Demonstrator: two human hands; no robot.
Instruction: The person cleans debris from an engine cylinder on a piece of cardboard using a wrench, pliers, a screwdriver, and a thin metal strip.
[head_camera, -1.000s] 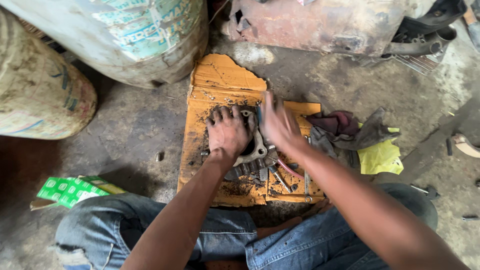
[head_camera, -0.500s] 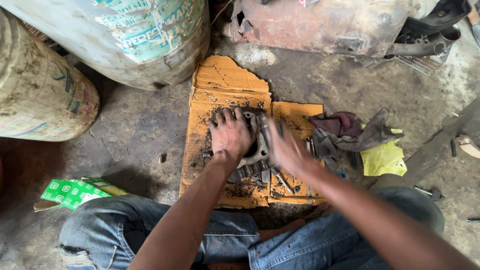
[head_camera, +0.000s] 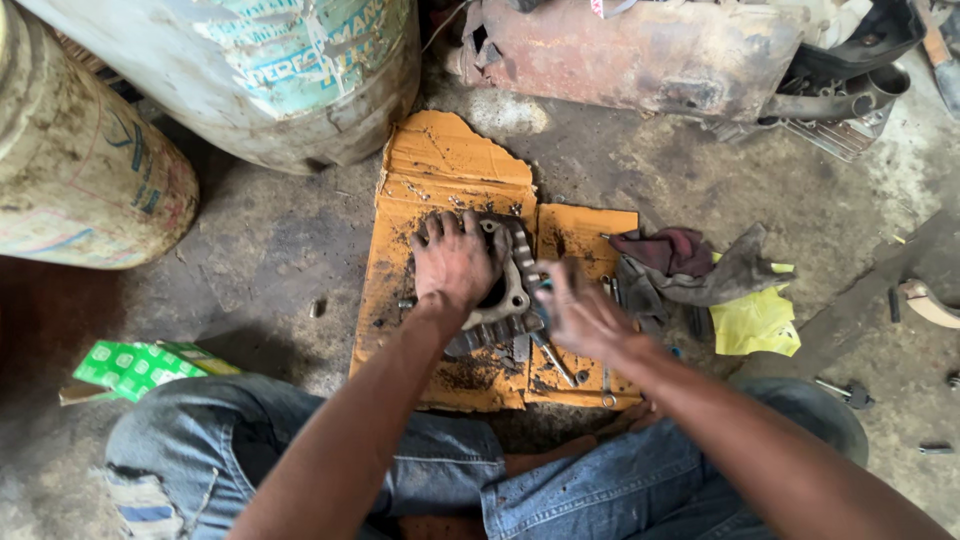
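Note:
I sit on the floor with a torn orange cardboard sheet (head_camera: 440, 170) in front of my knees. A greasy grey metal engine part (head_camera: 510, 295) with a round bore lies on it. My left hand (head_camera: 452, 262) is spread flat on top of the part, pressing it down. My right hand (head_camera: 580, 312) is blurred, just right of the part and above some loose metal tools (head_camera: 553, 360) on the cardboard. Its fingers look curled, with a bit of blue at the fingertips; I cannot tell whether it holds anything.
Dirty rags (head_camera: 680, 255) and a yellow cloth (head_camera: 757, 322) lie right of the cardboard. Behind stand a large painted drum (head_camera: 300, 70), a second drum (head_camera: 80, 170) at left and a rusty metal body (head_camera: 650, 55). A green box (head_camera: 135, 365) lies by my left knee, and a bolt (head_camera: 845, 390) at right.
My right hand has come from the far top edge of the engine part down and to the right, toward me. My left hand has stayed on the part.

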